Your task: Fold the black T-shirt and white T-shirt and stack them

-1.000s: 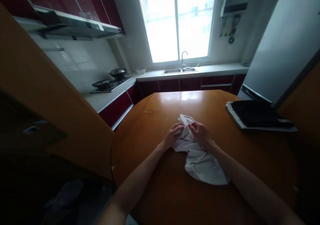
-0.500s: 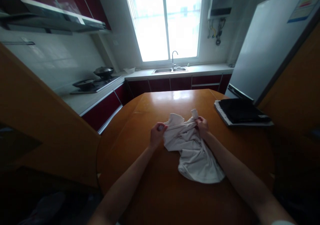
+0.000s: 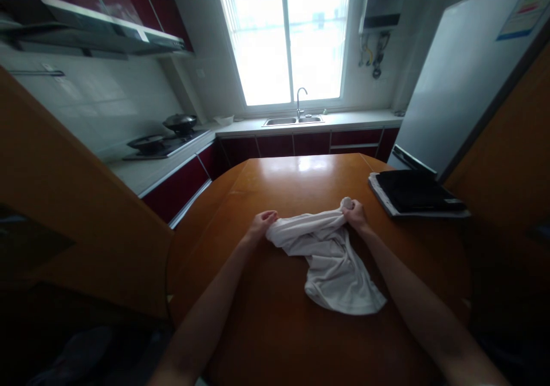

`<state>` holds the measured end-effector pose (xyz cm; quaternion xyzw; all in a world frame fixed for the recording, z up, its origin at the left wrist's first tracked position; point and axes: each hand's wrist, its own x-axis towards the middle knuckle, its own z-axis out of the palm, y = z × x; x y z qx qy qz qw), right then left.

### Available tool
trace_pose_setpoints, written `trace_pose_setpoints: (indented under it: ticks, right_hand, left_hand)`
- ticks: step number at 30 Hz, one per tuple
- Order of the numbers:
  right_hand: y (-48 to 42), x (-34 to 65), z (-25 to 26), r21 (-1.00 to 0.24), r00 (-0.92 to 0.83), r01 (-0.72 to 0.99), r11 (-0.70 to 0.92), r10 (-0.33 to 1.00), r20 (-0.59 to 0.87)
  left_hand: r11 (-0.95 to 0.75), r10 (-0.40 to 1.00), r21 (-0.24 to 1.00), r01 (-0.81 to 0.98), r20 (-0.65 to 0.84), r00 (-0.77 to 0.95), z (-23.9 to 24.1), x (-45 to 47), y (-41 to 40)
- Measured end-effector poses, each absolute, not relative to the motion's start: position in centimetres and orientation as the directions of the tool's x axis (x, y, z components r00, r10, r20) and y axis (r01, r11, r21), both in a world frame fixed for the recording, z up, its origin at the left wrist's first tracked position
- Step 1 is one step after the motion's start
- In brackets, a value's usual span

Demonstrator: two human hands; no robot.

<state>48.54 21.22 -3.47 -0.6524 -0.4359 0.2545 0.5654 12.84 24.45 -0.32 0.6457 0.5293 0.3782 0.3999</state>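
Note:
A crumpled white garment (image 3: 333, 263), perhaps a shirt, lies on the wooden table (image 3: 249, 300). Its far edge is stretched between my two hands, while the near part spreads loosely toward me in folds. My left hand (image 3: 263, 223) pinches the left end of that edge, fingers closed on the cloth. At the other end my right hand (image 3: 356, 214) grips the fabric, and a small bunch of cloth sticks up past its fingers.
On the table's right side lies a stack of folded clothes (image 3: 419, 191), black on top and white below. Beyond the table are a counter with a sink (image 3: 292, 121) and a stove with pans (image 3: 180, 122). A fridge (image 3: 464, 71) stands at the right.
My hands have moved apart, left hand leftward and right hand slightly rightward. The garment's far edge, bunched before, is now pulled out straighter; its upright flaps have gone down.

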Motion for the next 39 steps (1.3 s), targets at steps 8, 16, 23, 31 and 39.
trace_pose_setpoints:
  ticks: [8, 16, 23, 31, 39]
  right_hand:
    - [20.0, 48.8, -3.2, -0.389, 0.044, 0.906, 0.168, 0.876, 0.480]
    - [20.1, 50.1, -3.6, -0.448, -0.048, 0.869, 0.212, 0.935, 0.350]
    - [17.5, 50.2, -0.9, -0.473, -0.083, 0.790, 0.389, 0.833, 0.547]
    - [9.6, 49.4, 1.1, -0.396, -0.356, 0.690, 0.606, 0.760, 0.544]
    - [9.0, 49.2, -1.3, -0.315, -0.318, 0.800, 0.511, 0.806, 0.499]
  left_hand:
    - [-0.476, 0.878, 0.591, 0.651, 0.276, 0.392, -1.3, 13.8, 23.3]
    - [-0.569, 0.814, 0.561, 0.601, 0.279, 0.510, -1.6, 14.7, 22.8]
    - [-0.544, 0.838, 0.506, 0.670, 0.283, 0.467, 1.5, 14.9, 21.6]
    - [-0.690, 0.710, 0.609, 0.391, 0.466, 0.528, 2.8, 12.0, 17.6]
    - [-0.648, 0.725, 0.668, 0.367, 0.392, 0.567, 2.6, 8.9, 13.3]
